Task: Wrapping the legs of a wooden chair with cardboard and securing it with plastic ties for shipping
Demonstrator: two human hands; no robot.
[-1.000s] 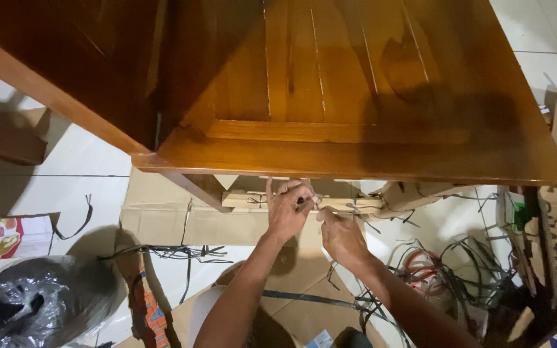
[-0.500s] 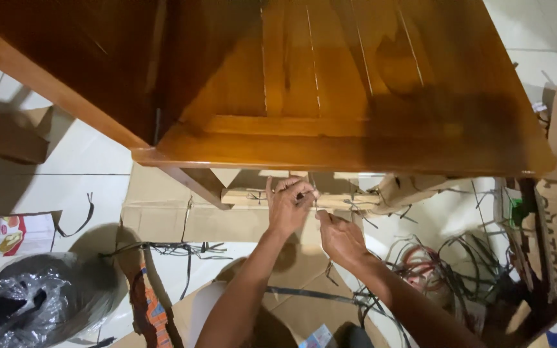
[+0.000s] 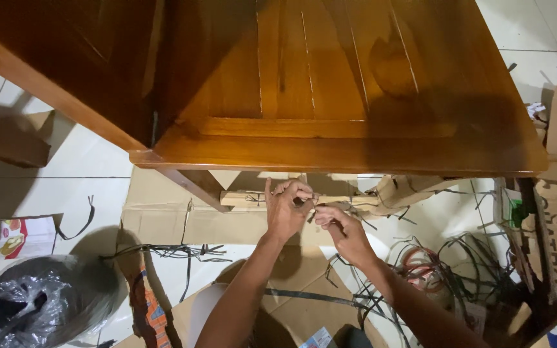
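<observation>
While both hands work under the table edge, the head view shows:
Left hand [image 3: 286, 209]: fingers curled, pinching a thin dark strap [image 3: 320, 201] against the wooden bar [image 3: 246, 198].
Right hand [image 3: 343, 229]: fingertips pressed together on the same strap, just beside the left.
Table [image 3: 356, 151]: directly above.
Cardboard [image 3: 162, 216]: underneath, on the floor.

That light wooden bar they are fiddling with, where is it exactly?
In the head view the light wooden bar lies just under the front edge of the brown wooden table, above the cardboard, with the left hand and right hand on it.
</observation>
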